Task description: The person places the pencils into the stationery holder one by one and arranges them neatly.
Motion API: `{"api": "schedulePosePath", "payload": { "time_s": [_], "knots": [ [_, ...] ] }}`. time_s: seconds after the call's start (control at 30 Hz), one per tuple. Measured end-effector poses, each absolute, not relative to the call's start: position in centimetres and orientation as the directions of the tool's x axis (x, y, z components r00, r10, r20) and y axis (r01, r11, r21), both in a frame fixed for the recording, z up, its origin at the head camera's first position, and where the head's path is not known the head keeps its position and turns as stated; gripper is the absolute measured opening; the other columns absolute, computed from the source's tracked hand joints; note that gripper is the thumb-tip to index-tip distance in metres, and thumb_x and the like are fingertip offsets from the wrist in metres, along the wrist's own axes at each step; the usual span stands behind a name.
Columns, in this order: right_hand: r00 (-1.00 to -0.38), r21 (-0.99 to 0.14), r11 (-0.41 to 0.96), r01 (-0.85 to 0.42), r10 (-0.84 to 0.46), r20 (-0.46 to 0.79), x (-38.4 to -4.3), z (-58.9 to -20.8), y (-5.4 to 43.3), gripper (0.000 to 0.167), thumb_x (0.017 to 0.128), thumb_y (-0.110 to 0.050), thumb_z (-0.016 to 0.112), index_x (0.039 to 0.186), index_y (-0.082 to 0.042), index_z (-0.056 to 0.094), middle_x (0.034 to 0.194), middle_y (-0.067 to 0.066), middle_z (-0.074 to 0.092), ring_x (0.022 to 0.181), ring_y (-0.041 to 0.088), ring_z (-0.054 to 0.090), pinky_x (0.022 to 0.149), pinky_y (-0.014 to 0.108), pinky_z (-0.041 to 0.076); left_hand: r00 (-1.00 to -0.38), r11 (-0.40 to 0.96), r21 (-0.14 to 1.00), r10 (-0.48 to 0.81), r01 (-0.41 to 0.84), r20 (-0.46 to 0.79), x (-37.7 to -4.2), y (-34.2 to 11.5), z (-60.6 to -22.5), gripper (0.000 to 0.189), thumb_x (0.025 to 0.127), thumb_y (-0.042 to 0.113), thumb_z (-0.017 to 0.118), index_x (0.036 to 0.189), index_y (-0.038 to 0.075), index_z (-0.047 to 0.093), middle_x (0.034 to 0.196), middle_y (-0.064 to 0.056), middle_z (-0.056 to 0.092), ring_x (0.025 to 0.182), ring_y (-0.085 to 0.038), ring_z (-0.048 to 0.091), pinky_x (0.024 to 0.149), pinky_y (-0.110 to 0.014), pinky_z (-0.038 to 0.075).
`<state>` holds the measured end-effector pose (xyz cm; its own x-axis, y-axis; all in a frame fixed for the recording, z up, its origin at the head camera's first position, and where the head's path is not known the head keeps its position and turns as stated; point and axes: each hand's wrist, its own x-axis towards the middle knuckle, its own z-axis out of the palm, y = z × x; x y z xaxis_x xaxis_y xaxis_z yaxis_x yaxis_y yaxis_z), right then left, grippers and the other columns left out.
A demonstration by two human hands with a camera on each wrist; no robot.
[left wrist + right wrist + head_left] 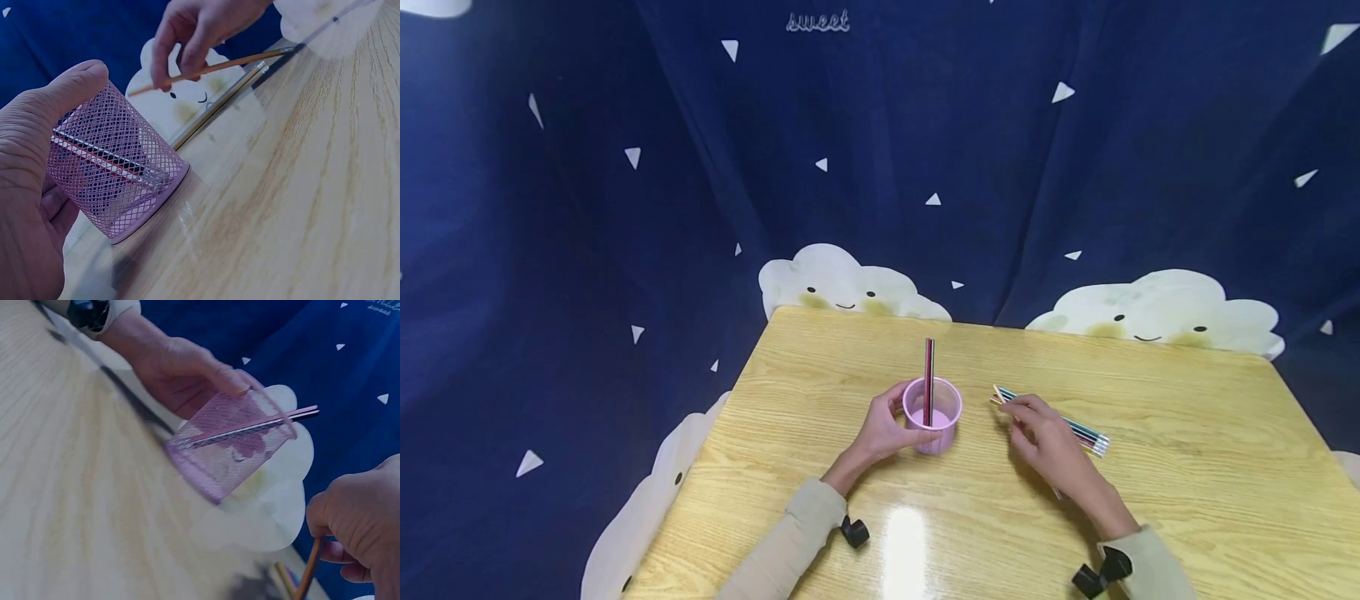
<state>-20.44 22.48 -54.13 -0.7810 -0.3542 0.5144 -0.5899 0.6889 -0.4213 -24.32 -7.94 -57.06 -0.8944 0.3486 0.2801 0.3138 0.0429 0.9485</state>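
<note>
At the far left hung a dark blue curtain point(880, 117) printed with small white triangles, and a pale cloud point(658, 483) on it showed beside the table's left edge. The wood-grained table point(820, 350) spread in front of the curtain. Next came a beige sleeve point(793, 533), with a small black device point(854, 532) at its cuff. From this sleeve the left hand point(882, 429) reached in and held a pink mesh cup point(935, 443), the thumb across the near side and the fingers curled round the other side. The cup stood upright on the table, near the middle of the head view. Inside it leaned two pencils point(929, 367), one red and one dark, their upper ends rising well above the rim.

To the right of the cup, apart from it, the right hand point(1051, 446) pinched an orange pencil point(232, 64) between thumb and fingers, its pale tip angled up toward the far left. Whether the pencil's other end touched the table could not be told. Just beside and partly behind this hand lay a bunch of pencils point(1088, 437) on the table, side by side, their ends pointing right. Another smiling cloud point(1157, 304) showed on the curtain beyond the table's right half.
</note>
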Motion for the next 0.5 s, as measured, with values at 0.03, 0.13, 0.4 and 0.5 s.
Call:
{"api": "schedulePosePath", "payload": {
  "time_s": [0.03, 0.13, 0.4, 0.5],
  "knots": [
    [-0.779, -0.430, 0.679, -0.594, -0.352, 0.519, -20.5, -53.9, 22.4, 0.038, 0.085, 0.009, 0.073, 0.120, -0.006, 0.075, 0.116, 0.007, 0.070, 0.088, 0.016, 0.066, 0.069, 0.033, 0.058, -0.894, 0.041, 0.948, 0.349, 0.314, 0.281, -24.3, -7.9, -57.1, 0.083, 0.069, 0.007, 0.094, 0.144, 0.006, 0.059, 0.134, -0.011, 0.069, 0.121, -0.027, 0.065, 0.108, -0.048, 0.053],
    [-0.765, -0.446, 0.649, -0.617, -0.358, 0.536, -20.7, -53.2, 22.4, 0.046, 0.084, 0.012, 0.071, 0.126, -0.008, 0.073, 0.117, 0.008, 0.069, 0.087, 0.017, 0.067, 0.070, 0.036, 0.061, -0.894, 0.037, 0.947, 0.345, 0.318, 0.287, -24.3, -8.0, -57.1, 0.083, 0.070, 0.009, 0.095, 0.144, 0.006, 0.059, 0.134, -0.011, 0.069, 0.121, -0.027, 0.066, 0.108, -0.049, 0.053],
    [-0.753, -0.486, 0.595, -0.641, -0.365, 0.547, -20.9, -52.2, 22.0, 0.057, 0.077, 0.019, 0.074, 0.129, -0.004, 0.068, 0.122, 0.012, 0.067, 0.086, 0.018, 0.069, 0.077, 0.043, 0.064, -0.890, 0.032, 0.944, 0.347, 0.327, 0.296, -24.4, -8.0, -57.1, 0.081, 0.070, 0.008, 0.094, 0.143, 0.006, 0.060, 0.133, -0.010, 0.070, 0.122, -0.025, 0.066, 0.110, -0.046, 0.051],
    [-0.747, -0.488, 0.587, -0.646, -0.355, 0.562, -21.0, -52.1, 22.0, 0.060, 0.075, 0.018, 0.077, 0.130, -0.002, 0.068, 0.124, 0.011, 0.066, 0.088, 0.019, 0.069, 0.079, 0.039, 0.064, -0.892, 0.031, 0.946, 0.347, 0.321, 0.291, -24.4, -7.9, -57.1, 0.082, 0.070, 0.007, 0.094, 0.144, 0.005, 0.059, 0.134, -0.010, 0.070, 0.123, -0.026, 0.065, 0.110, -0.046, 0.051]
  ]
}}
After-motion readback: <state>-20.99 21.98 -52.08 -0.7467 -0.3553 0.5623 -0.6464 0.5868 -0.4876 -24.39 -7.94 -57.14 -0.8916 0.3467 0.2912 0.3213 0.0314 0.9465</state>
